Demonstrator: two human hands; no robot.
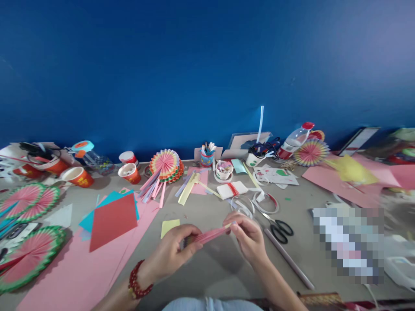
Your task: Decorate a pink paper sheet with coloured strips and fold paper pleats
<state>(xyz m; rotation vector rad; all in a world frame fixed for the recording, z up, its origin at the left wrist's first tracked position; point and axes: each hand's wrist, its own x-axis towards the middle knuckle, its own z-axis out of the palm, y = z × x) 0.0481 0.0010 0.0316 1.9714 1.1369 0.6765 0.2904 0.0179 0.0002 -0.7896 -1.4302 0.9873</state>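
Head view: at lower centre of the frame, my left fingers (193, 248) and right fingers (239, 232) pinch opposite ends of a folded pink paper (211, 236) above the grey surface (197, 274); black-handled scissors (276, 223) lie farther right.

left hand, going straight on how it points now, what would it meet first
Beyond the folded pink paper it holds, the left hand would probably meet the right hand, at the paper's other end; depth is unclear.
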